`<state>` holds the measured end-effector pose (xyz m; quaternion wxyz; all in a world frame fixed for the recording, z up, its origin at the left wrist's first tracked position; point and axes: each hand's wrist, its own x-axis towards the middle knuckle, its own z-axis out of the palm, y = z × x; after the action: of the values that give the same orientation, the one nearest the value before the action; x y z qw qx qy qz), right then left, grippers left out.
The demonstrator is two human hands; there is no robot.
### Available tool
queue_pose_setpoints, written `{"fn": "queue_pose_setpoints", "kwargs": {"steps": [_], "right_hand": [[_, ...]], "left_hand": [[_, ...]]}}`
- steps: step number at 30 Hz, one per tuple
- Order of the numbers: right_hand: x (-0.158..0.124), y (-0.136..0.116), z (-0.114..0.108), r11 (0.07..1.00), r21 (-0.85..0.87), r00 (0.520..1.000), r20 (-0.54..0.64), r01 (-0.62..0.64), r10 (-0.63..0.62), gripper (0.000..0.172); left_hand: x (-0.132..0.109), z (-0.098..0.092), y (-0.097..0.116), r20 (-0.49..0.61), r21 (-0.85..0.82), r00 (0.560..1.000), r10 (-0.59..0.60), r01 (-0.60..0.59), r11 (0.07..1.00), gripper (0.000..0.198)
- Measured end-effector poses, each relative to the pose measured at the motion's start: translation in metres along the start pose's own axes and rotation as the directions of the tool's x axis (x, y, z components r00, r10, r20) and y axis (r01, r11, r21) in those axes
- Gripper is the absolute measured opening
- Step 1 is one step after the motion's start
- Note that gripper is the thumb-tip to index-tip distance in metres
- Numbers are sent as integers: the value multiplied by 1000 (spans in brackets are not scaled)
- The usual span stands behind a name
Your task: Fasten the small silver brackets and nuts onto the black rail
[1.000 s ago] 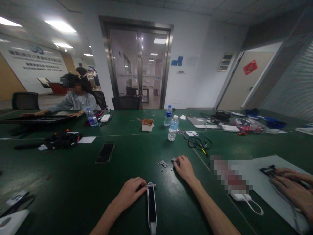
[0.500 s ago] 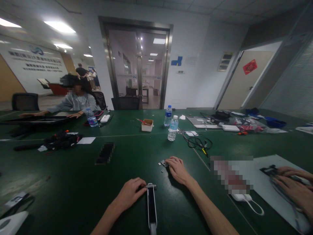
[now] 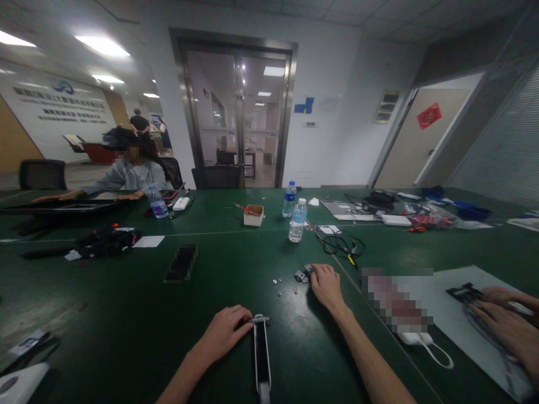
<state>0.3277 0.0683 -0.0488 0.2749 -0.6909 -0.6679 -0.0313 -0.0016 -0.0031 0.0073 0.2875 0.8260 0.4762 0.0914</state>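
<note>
My left hand (image 3: 227,328) is closed, its thumb and fingertips pinched at the end of a short metal crosspiece (image 3: 261,319). That crosspiece lies across the top of a long white-edged frame with a dark middle (image 3: 261,353), which points towards me on the table. Farther out to the right, my right hand (image 3: 326,285) has its curled fingertips at a small grey metal plate (image 3: 308,268), which they partly cover. Just left of those fingers lie some small metal brackets (image 3: 300,276). Several tiny nuts (image 3: 279,293) are scattered on the green tabletop nearby.
Two water bottles (image 3: 297,221) stand beyond my hands, near a small box (image 3: 253,216) and coiled black cables (image 3: 341,242). A dark blurred phone-like object (image 3: 181,264) lies left. A co-worker's hands (image 3: 505,308) work over a white board (image 3: 458,348) at right; another person (image 3: 135,171) sits far left.
My right hand has moved right, away from the loose nuts, with the small metal plate at its fingertips. Metal brackets and another nut now show where it was. My left hand has stayed put.
</note>
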Motion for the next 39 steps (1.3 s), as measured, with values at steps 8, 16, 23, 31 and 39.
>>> {"fn": "queue_pose_setpoints", "kwargs": {"steps": [8, 16, 23, 31, 39], "right_hand": [[-5, -12, 5, 1000, -13, 999, -19, 27, -27, 33], [-21, -57, 13, 937, 34, 927, 135, 349, -350, 35], [-22, -59, 15, 936, 46, 925, 146, 349, -352, 30], [-20, -60, 14, 946, 50, 938, 121, 321, -325, 19], [-19, -62, 10, 965, 45, 949, 175, 257, -261, 11]], "left_hand": [[0, 2, -3, -5, -4, 1000, -3, 3, 1000, 17], [0, 1, -1, -19, 11, 1000, 8, -8, 1000, 18], [0, 1, -1, -19, 15, 1000, -1, 1, 1000, 20], [1, 1, -1, -8, 11, 1000, 0, 0, 1000, 19], [2, 3, -4, -10, 5, 1000, -12, 12, 1000, 21]]}}
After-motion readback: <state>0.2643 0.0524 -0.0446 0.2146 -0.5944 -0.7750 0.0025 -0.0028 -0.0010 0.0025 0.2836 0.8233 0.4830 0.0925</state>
